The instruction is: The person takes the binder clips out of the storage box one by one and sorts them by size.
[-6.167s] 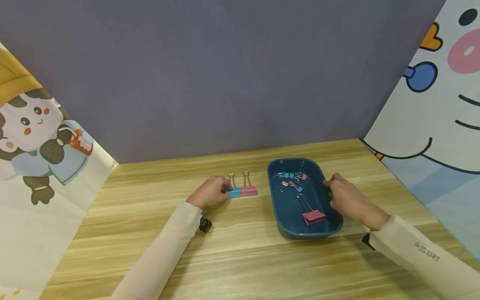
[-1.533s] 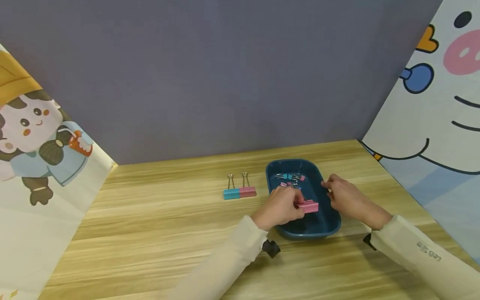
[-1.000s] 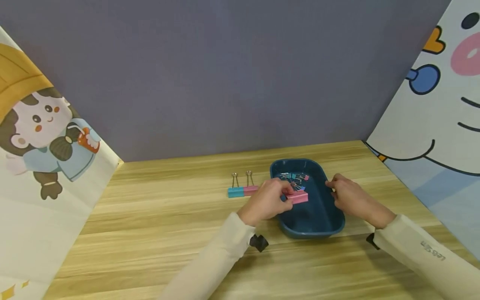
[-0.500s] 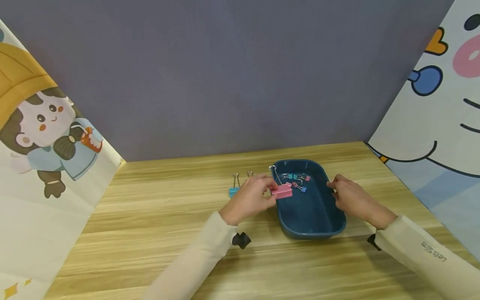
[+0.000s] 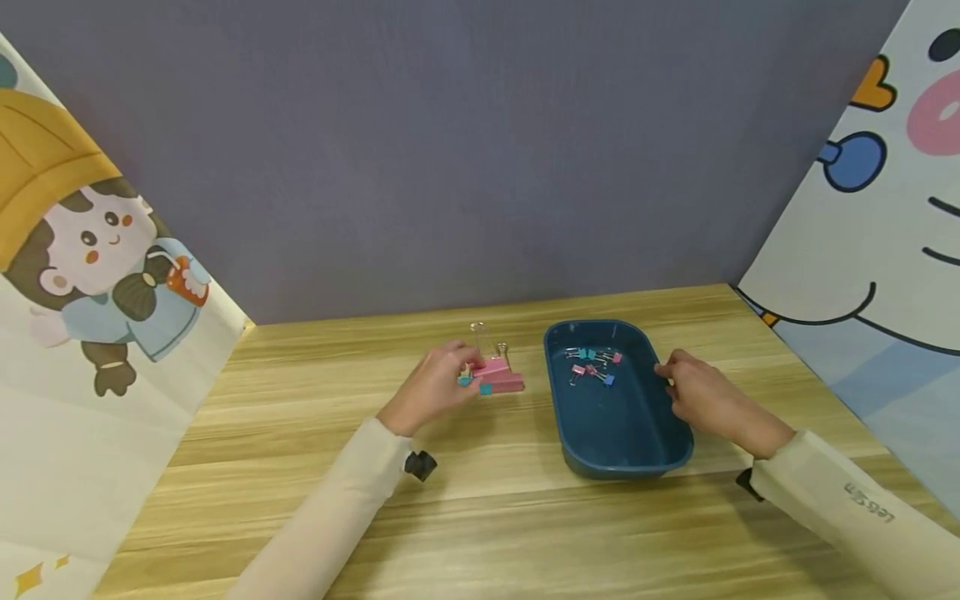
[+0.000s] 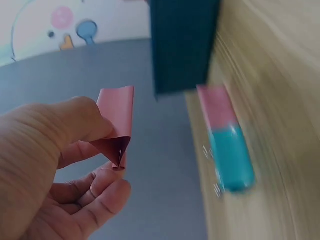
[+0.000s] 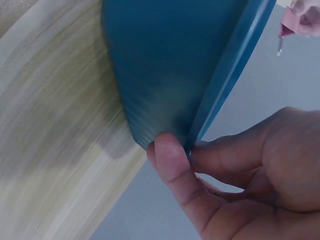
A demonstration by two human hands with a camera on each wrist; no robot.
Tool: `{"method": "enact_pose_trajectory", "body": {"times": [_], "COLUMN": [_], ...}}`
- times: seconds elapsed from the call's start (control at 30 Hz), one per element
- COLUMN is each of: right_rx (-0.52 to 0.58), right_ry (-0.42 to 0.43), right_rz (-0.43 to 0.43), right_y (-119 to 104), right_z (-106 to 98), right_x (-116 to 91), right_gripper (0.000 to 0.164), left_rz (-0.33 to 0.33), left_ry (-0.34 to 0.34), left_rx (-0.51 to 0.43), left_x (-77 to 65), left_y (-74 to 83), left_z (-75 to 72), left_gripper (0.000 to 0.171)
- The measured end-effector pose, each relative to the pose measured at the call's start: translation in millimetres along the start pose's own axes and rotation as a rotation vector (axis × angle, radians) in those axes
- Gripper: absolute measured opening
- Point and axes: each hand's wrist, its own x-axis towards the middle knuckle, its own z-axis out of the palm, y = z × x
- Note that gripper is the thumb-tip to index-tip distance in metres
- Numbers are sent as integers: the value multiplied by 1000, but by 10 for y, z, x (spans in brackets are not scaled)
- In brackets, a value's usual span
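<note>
My left hand [image 5: 433,385] pinches a large pink binder clip [image 5: 491,367] between thumb and fingers, its wire handles pointing away. In the left wrist view this clip [image 6: 118,110] is up off the wooden table. It overlaps two large binder clips lying side by side there, a teal one [image 6: 234,157] and another pink one [image 6: 217,106], partly hidden by the hand in the head view. On the other side, my right hand [image 5: 699,396] grips the right rim of a dark blue plastic tray [image 5: 618,429], thumb and fingers on either side of the edge [image 7: 192,142].
Several small binder clips [image 5: 592,367] in teal, pink and blue lie at the far end of the tray. A grey panel [image 5: 480,167] rises behind the table [image 5: 315,467], with cartoon-printed panels [image 5: 112,275] on both sides.
The large pink binder clip has come out of the tray in my left hand and moved left, over the teal and pink pair. My right hand has kept its hold on the rim.
</note>
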Motion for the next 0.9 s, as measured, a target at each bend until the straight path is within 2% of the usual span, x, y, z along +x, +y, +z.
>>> {"method": "enact_pose_trajectory", "body": {"times": [0.27, 0.43, 0.6, 0.9], "right_rx": [0, 2, 2, -12], "right_ry": [-6, -2, 0, 0], "right_rz": [5, 1, 1, 10], "right_y": [3, 11, 6, -17], "right_z": [8, 11, 9, 9], "right_x": [-1, -8, -11, 10], "right_gripper": [36, 36, 36, 36], "left_rz": [-138, -195, -234, -204], "left_ry": [-79, -106, -130, -191], "left_rx": [52, 70, 33, 42], "left_x": [-175, -249, -283, -256], "left_y": [-467, -678, -782, -848], "left_z": [-101, -132, -86, 3], "left_gripper": [15, 17, 15, 13]}}
